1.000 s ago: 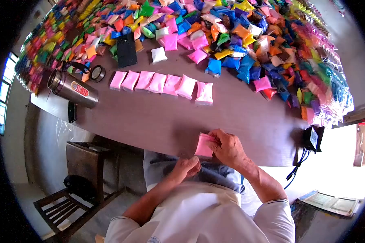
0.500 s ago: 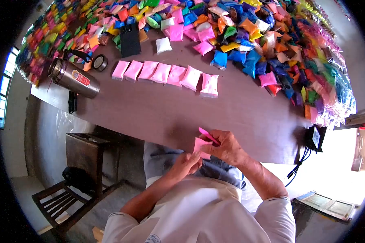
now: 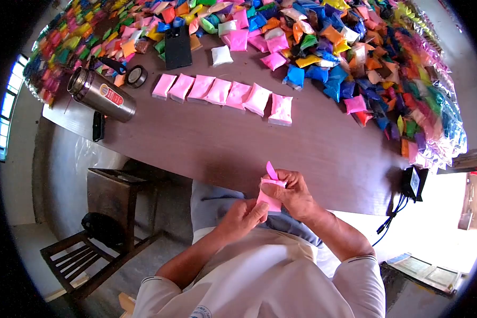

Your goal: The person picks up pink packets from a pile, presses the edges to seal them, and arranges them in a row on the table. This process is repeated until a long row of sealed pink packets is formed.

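A small pink packet (image 3: 271,201) is between my two hands, in front of my lap at the table's near edge. My left hand (image 3: 239,218) pinches its lower left side, fingers closed. My right hand (image 3: 296,197) is closed too, its thumb pressed over the packet's upper part. A slim, flat pink stick (image 3: 271,170) points up out of my right fingers; its lower part is hidden. Beyond my hands, a row of several pink packets (image 3: 239,96) lies across the table (image 3: 212,138), the rightmost packet (image 3: 281,109) slightly apart.
Heaps of colourful packets (image 3: 323,37) line the table's far side and right end. A white packet (image 3: 221,55), black phone-like slab (image 3: 178,47), steel flask (image 3: 102,95) and its round lid (image 3: 137,76) lie nearer. A black cabled box (image 3: 412,183) sits at the right edge; a wooden chair (image 3: 85,259) stands left.
The pink stick has turned from slanting to nearly upright in my right hand. My right thumb has moved onto the packet's upper part. The view has shifted slightly.
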A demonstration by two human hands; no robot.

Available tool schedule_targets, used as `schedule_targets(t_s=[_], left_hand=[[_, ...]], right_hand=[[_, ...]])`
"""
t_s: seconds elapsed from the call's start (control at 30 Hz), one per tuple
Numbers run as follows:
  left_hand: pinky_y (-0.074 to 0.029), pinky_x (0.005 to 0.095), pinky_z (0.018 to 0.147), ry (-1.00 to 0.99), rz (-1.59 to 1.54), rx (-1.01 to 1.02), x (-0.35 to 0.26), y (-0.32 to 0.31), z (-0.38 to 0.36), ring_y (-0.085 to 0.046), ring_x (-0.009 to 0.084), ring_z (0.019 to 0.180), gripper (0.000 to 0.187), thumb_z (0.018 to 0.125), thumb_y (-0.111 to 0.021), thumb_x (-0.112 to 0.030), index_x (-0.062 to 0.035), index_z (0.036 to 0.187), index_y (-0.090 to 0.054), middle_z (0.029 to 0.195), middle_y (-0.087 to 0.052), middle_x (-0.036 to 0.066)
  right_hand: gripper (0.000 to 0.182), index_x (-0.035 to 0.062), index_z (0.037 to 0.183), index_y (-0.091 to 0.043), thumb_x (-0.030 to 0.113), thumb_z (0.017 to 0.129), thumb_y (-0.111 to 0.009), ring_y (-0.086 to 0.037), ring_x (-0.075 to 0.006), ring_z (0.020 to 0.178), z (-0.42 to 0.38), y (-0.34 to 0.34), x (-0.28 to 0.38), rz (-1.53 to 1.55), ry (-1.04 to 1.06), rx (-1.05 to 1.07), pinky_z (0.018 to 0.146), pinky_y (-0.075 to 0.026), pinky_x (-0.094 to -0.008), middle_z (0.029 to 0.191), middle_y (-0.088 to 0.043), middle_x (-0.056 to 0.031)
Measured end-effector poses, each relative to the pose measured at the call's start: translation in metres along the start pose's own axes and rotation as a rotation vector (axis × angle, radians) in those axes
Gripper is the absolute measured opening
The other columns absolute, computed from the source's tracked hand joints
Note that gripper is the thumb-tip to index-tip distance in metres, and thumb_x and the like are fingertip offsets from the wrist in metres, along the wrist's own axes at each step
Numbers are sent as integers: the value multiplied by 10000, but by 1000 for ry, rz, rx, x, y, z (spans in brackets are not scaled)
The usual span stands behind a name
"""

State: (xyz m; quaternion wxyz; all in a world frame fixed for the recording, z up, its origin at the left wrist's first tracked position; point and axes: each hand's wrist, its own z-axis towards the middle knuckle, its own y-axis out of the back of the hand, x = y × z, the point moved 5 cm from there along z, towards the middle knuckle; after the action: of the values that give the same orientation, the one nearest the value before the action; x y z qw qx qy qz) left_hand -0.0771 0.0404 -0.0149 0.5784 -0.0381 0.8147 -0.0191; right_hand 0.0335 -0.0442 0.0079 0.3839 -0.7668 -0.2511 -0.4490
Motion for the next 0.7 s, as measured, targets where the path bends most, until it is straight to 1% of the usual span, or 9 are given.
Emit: schedule_targets(t_s=[0.07, 0.2, 0.27, 0.3, 0.37, 0.47, 0.6, 0.67, 0.7], left_hand=[[-330, 232, 463, 0, -10, -10, -2, -1, 0, -427, 68, 498, 518, 975, -431, -471, -30, 726, -542, 567, -470, -14], [-326, 235, 460, 1, -26, -39, 1, 1, 0, -419, 68, 497, 504, 976, -439, -460, -34, 726, -543, 565, -470, -13], [-323, 239, 456, 40, -24, -28, -2, 3, -1, -414, 69, 501, 475, 981, -450, -425, -34, 728, -543, 588, -491, -4], [-323, 239, 456, 41, -24, -28, 2, 4, -1, -414, 69, 501, 475, 981, -450, -425, -34, 728, -543, 588, -491, -4], [-321, 239, 453, 52, -119, -35, 13, 6, 1, -409, 68, 505, 451, 984, -458, -398, -33, 732, -541, 621, -511, 9], [-321, 231, 454, 41, -223, 2, 8, 7, 3, -412, 68, 510, 446, 984, -460, -391, -30, 733, -534, 643, -520, 19], [-317, 230, 453, 69, -198, 16, 12, 4, 5, -403, 65, 508, 445, 984, -461, -395, -36, 729, -528, 638, -518, 24], [-305, 227, 449, 53, -238, 13, 11, 3, 5, -395, 64, 506, 448, 981, -463, -405, -45, 720, -520, 631, -515, 28], [-305, 227, 449, 52, -237, 13, 10, 3, 6, -395, 64, 506, 448, 981, -463, -405, -45, 720, -520, 631, -515, 28]], right_hand=[[107, 24, 867, -642, 129, 882, -653, -528, -46, 671, 0, 0, 3, -28, 61, -6, 582, -420, -220, 747, -613, 18], [136, 24, 866, -643, 158, 883, -654, -532, -51, 667, 2, -1, -1, 12, 42, 0, 579, -421, -219, 740, -611, 14], [123, 13, 926, -641, 127, 920, -595, -585, -77, 680, 2, 3, -6, 15, 80, 31, 609, -476, -233, 773, -655, -27], [123, 13, 926, -641, 127, 920, -595, -585, -77, 680, 0, 4, -6, 15, 80, 31, 609, -476, -233, 773, -655, -27], [145, -18, 972, -626, 110, 929, -572, -597, -97, 702, -3, 4, -9, 207, 16, 48, 643, -498, -253, 815, -658, -52], [167, -43, 1010, -611, 96, 931, -562, -606, -112, 715, -5, 1, 1, 90, 30, 56, 661, -513, -265, 845, -658, -70], [174, -51, 1010, -609, 96, 931, -562, -618, -121, 731, -3, -3, 2, 165, 22, 66, 660, -520, -269, 840, -658, -72], [173, -39, 1010, -613, 107, 928, -570, -617, -105, 706, -3, -2, 0, 138, 55, 60, 612, -508, -244, 832, -658, -63], [173, -39, 1010, -613, 107, 928, -570, -617, -105, 706, -4, -1, -2, 138, 56, 60, 612, -508, -244, 832, -658, -63]])
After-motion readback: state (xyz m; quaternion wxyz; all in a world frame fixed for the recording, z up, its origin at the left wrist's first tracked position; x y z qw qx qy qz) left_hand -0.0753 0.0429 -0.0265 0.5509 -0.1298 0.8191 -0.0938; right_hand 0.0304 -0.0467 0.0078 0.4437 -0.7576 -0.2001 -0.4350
